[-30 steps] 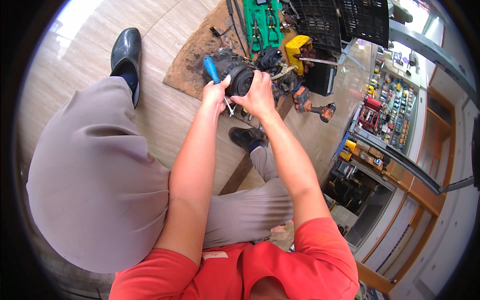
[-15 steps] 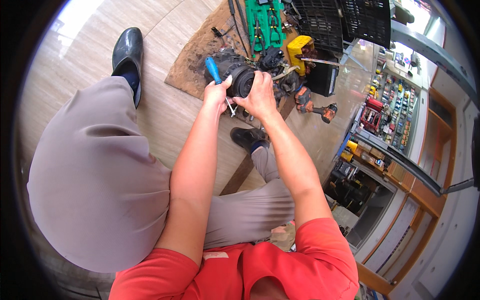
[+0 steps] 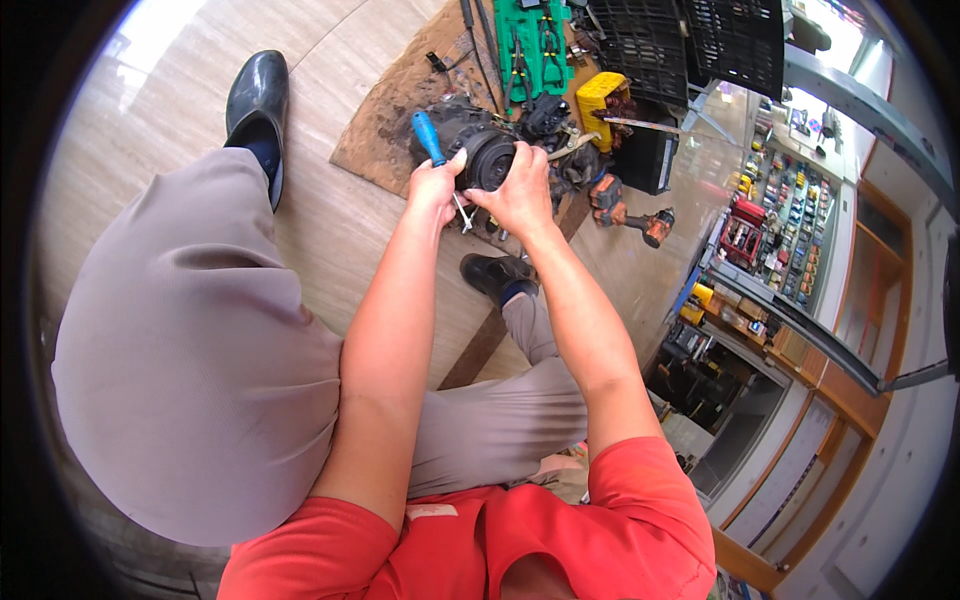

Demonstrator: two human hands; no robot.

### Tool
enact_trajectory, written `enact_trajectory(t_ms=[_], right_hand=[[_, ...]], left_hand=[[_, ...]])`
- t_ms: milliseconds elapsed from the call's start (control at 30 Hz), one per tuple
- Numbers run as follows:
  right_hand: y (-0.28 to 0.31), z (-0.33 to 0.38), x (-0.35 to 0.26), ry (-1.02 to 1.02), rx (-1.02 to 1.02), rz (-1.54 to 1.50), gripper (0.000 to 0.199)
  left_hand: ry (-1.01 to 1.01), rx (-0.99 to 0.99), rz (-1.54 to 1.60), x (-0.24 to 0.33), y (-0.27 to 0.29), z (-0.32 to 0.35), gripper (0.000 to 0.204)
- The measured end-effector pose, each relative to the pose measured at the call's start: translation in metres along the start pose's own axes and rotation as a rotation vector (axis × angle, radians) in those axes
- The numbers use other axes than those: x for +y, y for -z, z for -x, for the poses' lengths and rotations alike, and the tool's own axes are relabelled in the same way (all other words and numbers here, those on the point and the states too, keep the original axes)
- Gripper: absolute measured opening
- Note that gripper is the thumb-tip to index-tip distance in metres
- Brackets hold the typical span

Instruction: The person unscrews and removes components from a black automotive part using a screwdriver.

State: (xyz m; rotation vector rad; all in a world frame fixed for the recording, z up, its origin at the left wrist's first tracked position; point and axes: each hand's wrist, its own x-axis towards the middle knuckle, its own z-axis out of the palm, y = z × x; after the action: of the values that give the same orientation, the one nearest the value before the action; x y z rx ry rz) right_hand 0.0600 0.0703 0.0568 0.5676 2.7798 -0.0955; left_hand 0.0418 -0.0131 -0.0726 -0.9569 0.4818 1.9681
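My left hand (image 3: pixel 435 188) is closed around a screwdriver with a blue handle (image 3: pixel 429 136); its metal shaft points down toward the floor beside my fingers. My right hand (image 3: pixel 522 190) grips the front of a dark round machine part (image 3: pixel 487 150) that rests on a brown cardboard sheet (image 3: pixel 385 110). Both hands meet at the near side of the part, almost touching each other. The lower face of the part is hidden behind my hands.
Beyond the part lie a green tool tray (image 3: pixel 532 42), a yellow container (image 3: pixel 603 97), black crates (image 3: pixel 690 35) and an orange cordless drill (image 3: pixel 632 212). My knee in grey trousers (image 3: pixel 190 350) fills the left side. Black shoes (image 3: pixel 255 95) stand on the tiled floor. Shelves with small items line the right.
Both hands stay on the machine part with only a slight shift; the blue screwdriver handle has tilted a little in my left hand.
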Motion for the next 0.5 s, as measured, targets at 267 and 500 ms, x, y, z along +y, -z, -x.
enact_trajectory(t_ms=[267, 500], right_hand=[[-0.0022, -0.001, 0.0049, 0.02, -0.004, -0.017, 0.109], [-0.0033, 0.001, -0.0019, -0.019, 0.021, 0.012, 0.108]], left_hand=[[0.002, -0.005, -0.032, 0.0014, 0.0016, 0.0, 0.027], [-0.009, 0.015, -0.002, -0.0023, 0.0029, -0.0045, 0.028]])
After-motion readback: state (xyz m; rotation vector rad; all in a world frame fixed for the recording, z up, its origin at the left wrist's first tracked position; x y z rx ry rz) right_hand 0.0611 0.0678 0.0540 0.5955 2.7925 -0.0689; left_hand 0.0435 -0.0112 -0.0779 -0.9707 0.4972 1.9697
